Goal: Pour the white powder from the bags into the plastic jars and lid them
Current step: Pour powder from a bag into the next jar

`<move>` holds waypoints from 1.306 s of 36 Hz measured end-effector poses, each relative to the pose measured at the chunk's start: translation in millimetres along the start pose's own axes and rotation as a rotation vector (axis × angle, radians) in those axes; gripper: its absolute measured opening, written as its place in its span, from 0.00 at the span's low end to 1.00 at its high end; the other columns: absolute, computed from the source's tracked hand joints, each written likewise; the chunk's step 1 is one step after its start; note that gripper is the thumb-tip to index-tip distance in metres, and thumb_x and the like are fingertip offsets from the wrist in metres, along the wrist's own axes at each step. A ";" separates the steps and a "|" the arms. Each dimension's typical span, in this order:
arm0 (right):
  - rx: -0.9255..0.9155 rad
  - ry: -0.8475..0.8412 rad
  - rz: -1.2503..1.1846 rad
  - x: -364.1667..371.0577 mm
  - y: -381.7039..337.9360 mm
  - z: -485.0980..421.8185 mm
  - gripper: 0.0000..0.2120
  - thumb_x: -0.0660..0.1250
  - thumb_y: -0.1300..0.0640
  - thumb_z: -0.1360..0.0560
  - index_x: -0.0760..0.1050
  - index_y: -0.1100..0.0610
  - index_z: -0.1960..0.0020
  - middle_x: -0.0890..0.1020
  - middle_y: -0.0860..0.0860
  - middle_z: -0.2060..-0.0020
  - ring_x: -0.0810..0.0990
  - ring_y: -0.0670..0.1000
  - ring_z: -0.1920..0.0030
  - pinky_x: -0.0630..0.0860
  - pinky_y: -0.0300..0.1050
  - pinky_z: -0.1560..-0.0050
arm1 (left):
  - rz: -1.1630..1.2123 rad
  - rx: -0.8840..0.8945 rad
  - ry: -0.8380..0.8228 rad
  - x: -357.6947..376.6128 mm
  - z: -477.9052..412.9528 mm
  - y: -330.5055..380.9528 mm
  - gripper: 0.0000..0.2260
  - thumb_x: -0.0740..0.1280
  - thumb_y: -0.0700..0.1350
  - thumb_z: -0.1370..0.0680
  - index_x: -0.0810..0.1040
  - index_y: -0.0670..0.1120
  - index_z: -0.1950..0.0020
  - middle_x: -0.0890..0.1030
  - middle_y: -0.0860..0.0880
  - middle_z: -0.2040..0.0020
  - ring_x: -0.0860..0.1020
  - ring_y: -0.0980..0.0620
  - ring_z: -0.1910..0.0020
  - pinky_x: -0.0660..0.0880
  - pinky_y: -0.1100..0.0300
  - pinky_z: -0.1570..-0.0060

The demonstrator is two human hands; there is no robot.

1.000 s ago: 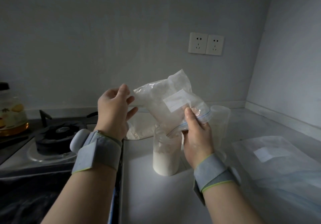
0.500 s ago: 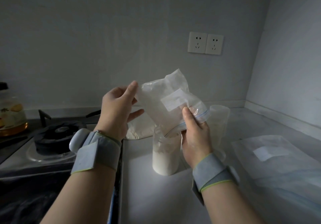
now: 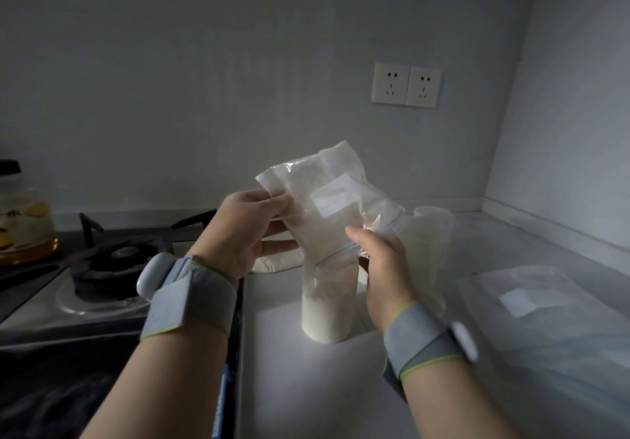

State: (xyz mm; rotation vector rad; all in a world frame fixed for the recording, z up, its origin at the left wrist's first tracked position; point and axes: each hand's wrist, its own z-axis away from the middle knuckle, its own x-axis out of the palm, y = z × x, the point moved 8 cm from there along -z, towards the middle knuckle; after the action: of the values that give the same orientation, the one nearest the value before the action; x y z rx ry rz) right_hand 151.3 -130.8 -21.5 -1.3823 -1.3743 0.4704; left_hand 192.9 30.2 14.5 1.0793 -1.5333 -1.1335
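Bag (image 3: 320, 196) of white powder (image 3: 325, 322) is held tilted over the plastic jar (image 3: 341, 290), sealed end up and to the left, zip mouth down and seated in the jar opening. The plastic jar stands upright on the white counter (image 3: 306, 387), between the two hands, and powder fills its lower part. The left hand (image 3: 250, 230) pinches the raised left corner of the bag, thumb on top and fingers curled beneath. The right hand (image 3: 381, 261) grips the bag at the zip strip just above the jar rim; the thumb presses the near face, and the other fingers sit behind the film, so their position cannot be told. A second jar (image 3: 433, 234) stands behind the right hand, partly hidden. A flat clear bag (image 3: 531, 302) with a white label lies on the counter to the right. A gas burner (image 3: 116, 261) and a glass jug (image 3: 24, 220) are at the left, and a double wall socket (image 3: 405, 85) is on the back wall.
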 end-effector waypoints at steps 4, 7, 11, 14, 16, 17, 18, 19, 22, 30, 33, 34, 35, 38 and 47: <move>-0.045 0.007 0.148 0.5 -2.6 0.7 0.10 0.69 0.57 0.40 0.73 0.59 0.62 0.69 0.52 0.67 0.68 0.46 0.68 0.66 0.35 0.71 | 0.012 0.024 0.005 0.0 -0.5 3.7 0.08 0.61 0.40 0.20 0.78 0.42 0.55 0.80 0.45 0.60 0.80 0.46 0.59 0.80 0.47 0.57; -0.074 -0.013 0.186 1.3 -1.9 -0.9 0.10 0.71 0.65 0.32 0.75 0.57 0.69 0.76 0.49 0.72 0.74 0.49 0.65 0.71 0.39 0.63 | -0.015 0.021 -0.017 1.6 -0.2 1.9 0.07 0.63 0.40 0.21 0.78 0.42 0.56 0.81 0.44 0.61 0.80 0.46 0.60 0.80 0.46 0.56; -0.135 -0.013 0.215 1.1 -4.1 -1.9 0.11 0.70 0.67 0.30 0.76 0.54 0.66 0.79 0.43 0.76 0.77 0.41 0.69 0.73 0.34 0.63 | -0.049 0.007 -0.036 5.0 0.4 -0.4 0.06 0.63 0.39 0.21 0.77 0.41 0.56 0.80 0.44 0.62 0.80 0.47 0.62 0.80 0.47 0.59; -0.176 -0.015 0.234 1.1 -7.4 -2.8 0.10 0.70 0.67 0.30 0.77 0.54 0.65 0.80 0.42 0.75 0.77 0.39 0.69 0.74 0.32 0.63 | -0.044 0.004 -0.026 5.3 -0.7 -0.6 0.07 0.62 0.40 0.20 0.77 0.42 0.55 0.80 0.45 0.62 0.80 0.47 0.63 0.80 0.47 0.58; -0.180 -0.028 0.236 2.4 -7.8 -2.8 0.09 0.70 0.66 0.29 0.78 0.54 0.64 0.80 0.42 0.75 0.77 0.38 0.69 0.73 0.31 0.64 | -0.026 0.009 -0.025 5.1 -1.3 -0.1 0.08 0.61 0.41 0.19 0.78 0.42 0.54 0.80 0.44 0.62 0.80 0.47 0.63 0.80 0.47 0.59; -0.173 -0.037 0.232 3.5 -7.3 -2.2 0.09 0.70 0.66 0.29 0.77 0.54 0.64 0.80 0.41 0.75 0.77 0.38 0.69 0.73 0.31 0.64 | -0.020 0.012 -0.027 5.2 -1.4 0.2 0.08 0.61 0.41 0.19 0.78 0.42 0.54 0.79 0.44 0.61 0.79 0.47 0.63 0.80 0.46 0.59; -0.164 -0.042 0.228 3.8 -6.2 -1.7 0.09 0.70 0.65 0.29 0.77 0.54 0.64 0.80 0.42 0.75 0.77 0.38 0.69 0.73 0.31 0.64 | -0.019 0.014 -0.030 5.9 -1.3 0.5 0.08 0.61 0.41 0.19 0.78 0.42 0.53 0.79 0.44 0.61 0.79 0.46 0.62 0.80 0.46 0.58; -0.156 -0.044 0.229 3.9 -5.1 -1.1 0.08 0.70 0.65 0.29 0.77 0.54 0.64 0.80 0.42 0.74 0.78 0.38 0.69 0.73 0.31 0.63 | -0.019 0.015 -0.031 6.4 -0.9 0.8 0.08 0.60 0.41 0.19 0.78 0.42 0.53 0.79 0.44 0.61 0.79 0.46 0.62 0.80 0.46 0.58; -0.159 -0.027 0.231 3.1 -6.4 -0.6 0.06 0.70 0.64 0.29 0.78 0.55 0.63 0.80 0.45 0.69 0.78 0.41 0.66 0.75 0.34 0.60 | -0.018 0.017 -0.037 7.4 -0.6 1.5 0.08 0.60 0.42 0.19 0.78 0.44 0.54 0.80 0.45 0.60 0.80 0.47 0.62 0.81 0.49 0.61; -0.220 0.041 0.197 -2.2 -11.0 -2.3 0.10 0.71 0.65 0.30 0.78 0.52 0.65 0.81 0.43 0.71 0.79 0.40 0.66 0.75 0.36 0.59 | -0.051 0.029 -0.075 13.3 2.6 2.7 0.06 0.62 0.42 0.20 0.78 0.45 0.51 0.81 0.47 0.58 0.81 0.49 0.61 0.80 0.51 0.60; -0.212 0.044 0.196 -1.9 -10.2 -2.4 0.09 0.71 0.64 0.30 0.78 0.52 0.66 0.81 0.42 0.72 0.79 0.41 0.65 0.75 0.40 0.57 | -0.025 0.048 -0.040 13.9 3.0 5.6 0.07 0.60 0.43 0.19 0.78 0.46 0.50 0.81 0.46 0.56 0.81 0.48 0.60 0.79 0.48 0.57; -0.204 0.052 0.185 -3.3 -10.0 -2.9 0.09 0.72 0.63 0.30 0.78 0.52 0.66 0.81 0.42 0.72 0.79 0.41 0.65 0.75 0.40 0.56 | -0.022 0.059 -0.035 14.4 2.9 6.8 0.08 0.59 0.43 0.19 0.78 0.46 0.49 0.81 0.46 0.55 0.81 0.48 0.58 0.80 0.47 0.56; -0.196 0.060 0.172 -4.8 -9.9 -3.5 0.08 0.72 0.63 0.30 0.79 0.53 0.65 0.81 0.42 0.72 0.79 0.43 0.64 0.75 0.41 0.56 | -0.017 0.072 -0.034 14.9 3.2 8.2 0.08 0.59 0.44 0.19 0.78 0.46 0.48 0.81 0.46 0.54 0.81 0.47 0.57 0.80 0.47 0.56; -0.196 0.053 0.165 -4.7 -11.2 -3.5 0.08 0.71 0.63 0.30 0.79 0.52 0.65 0.82 0.42 0.71 0.80 0.43 0.63 0.75 0.41 0.55 | 0.020 0.122 -0.034 18.8 5.9 13.8 0.08 0.59 0.44 0.19 0.79 0.48 0.49 0.80 0.48 0.57 0.81 0.49 0.59 0.81 0.52 0.62; -0.293 0.093 0.181 -9.3 -25.1 0.0 0.10 0.71 0.64 0.29 0.79 0.50 0.63 0.81 0.39 0.72 0.78 0.34 0.66 0.72 0.27 0.61 | -0.106 0.163 0.013 18.0 5.8 14.5 0.03 0.65 0.43 0.21 0.78 0.49 0.53 0.82 0.47 0.53 0.82 0.51 0.54 0.81 0.54 0.59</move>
State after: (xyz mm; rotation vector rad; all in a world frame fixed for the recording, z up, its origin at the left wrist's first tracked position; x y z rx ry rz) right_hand 137.4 -145.2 -3.8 -1.7559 -1.2841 0.3255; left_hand 181.9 16.6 30.7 1.2888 -1.5957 -1.0841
